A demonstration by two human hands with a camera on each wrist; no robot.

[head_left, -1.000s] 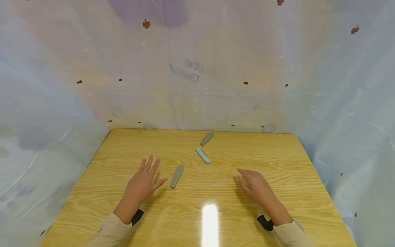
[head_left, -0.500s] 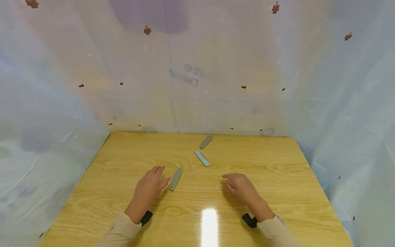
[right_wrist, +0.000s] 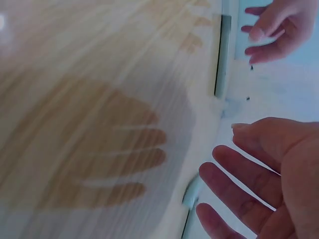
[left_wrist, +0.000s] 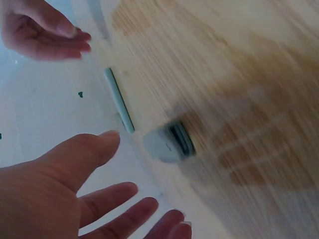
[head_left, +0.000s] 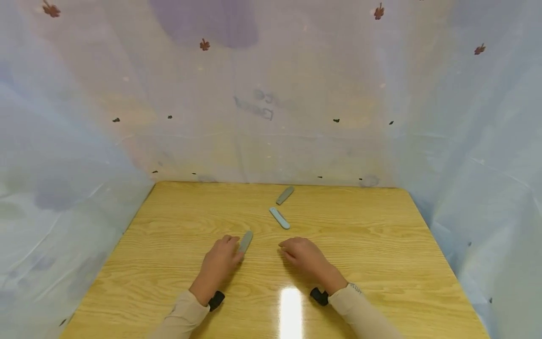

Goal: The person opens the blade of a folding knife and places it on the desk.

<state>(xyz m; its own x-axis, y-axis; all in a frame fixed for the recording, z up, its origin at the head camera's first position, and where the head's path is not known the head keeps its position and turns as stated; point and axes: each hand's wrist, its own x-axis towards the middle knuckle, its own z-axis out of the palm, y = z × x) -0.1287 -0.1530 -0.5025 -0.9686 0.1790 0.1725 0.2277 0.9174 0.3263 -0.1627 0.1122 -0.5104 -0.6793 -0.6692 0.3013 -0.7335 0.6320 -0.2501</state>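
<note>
Three slim, flat, handle-shaped pieces lie on the wooden table. The nearest, a grey-green piece [head_left: 246, 241], shows a dark slot in its end in the left wrist view. My left hand [head_left: 221, 260] is right beside it, the thumb overlapping its lower end in the head view. In the left wrist view that hand's fingers [left_wrist: 107, 199] are spread, with a gap to the grey-green piece [left_wrist: 164, 144]. A pale blue piece [head_left: 279, 218] lies farther back, and a second grey-green piece [head_left: 285, 195] beyond it. My right hand [head_left: 306, 255] hovers over the table, holding nothing, its fingers loosely bent.
The wooden table [head_left: 360, 226] ends at a patterned cloth hanging [head_left: 271, 141] behind and at both sides. A bright light reflection [head_left: 290, 313] lies on the near tabletop. Dark wrist-worn devices [head_left: 216, 300] show under both wrists.
Both hands have moved inward toward the middle of the table. The left hand has come up to the near grey-green piece, its fingers less spread. The pieces lie as before.
</note>
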